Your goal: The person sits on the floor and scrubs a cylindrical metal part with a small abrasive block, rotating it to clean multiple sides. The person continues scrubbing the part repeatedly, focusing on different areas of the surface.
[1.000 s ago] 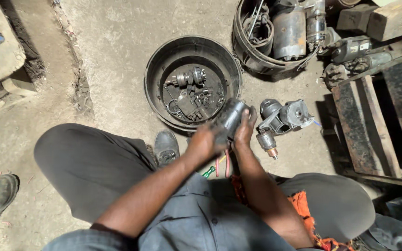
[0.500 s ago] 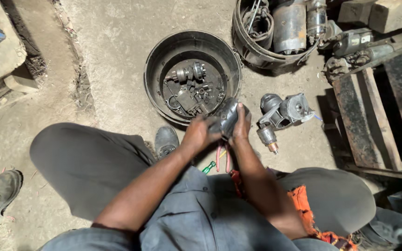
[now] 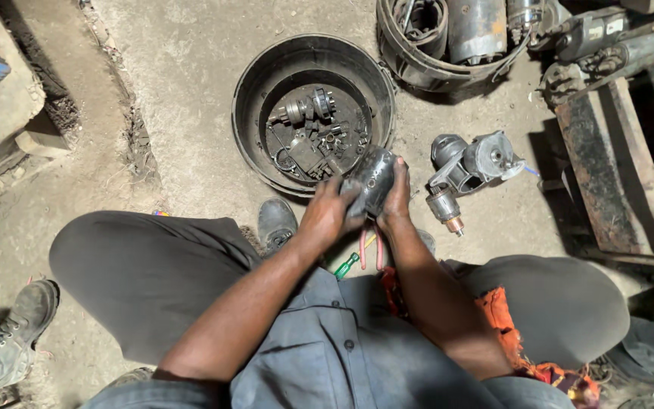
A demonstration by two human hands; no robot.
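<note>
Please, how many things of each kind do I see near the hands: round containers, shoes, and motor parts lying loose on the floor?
Round black containers: 2, tub and bucket
Shoes: 2, one between the knees, one at far left
Loose motor parts on the floor: 2, housing and armature
Total: 6

I sit over a bare, dusty concrete floor (image 3: 183, 98). Directly on it, in front of my knees, stands a round black tub (image 3: 255, 106) with small metal parts inside. Behind it, at the top, is a second dark bucket (image 3: 418, 72) holding bigger cylindrical parts. To the right of the tub, a grey metal motor housing (image 3: 474, 160) lies on the floor, with a small copper-tipped rotor (image 3: 446, 208) just beside it. Further right lies a rusty wooden pallet (image 3: 618, 174). My black shoe (image 3: 275, 223) rests near the tub.
</note>
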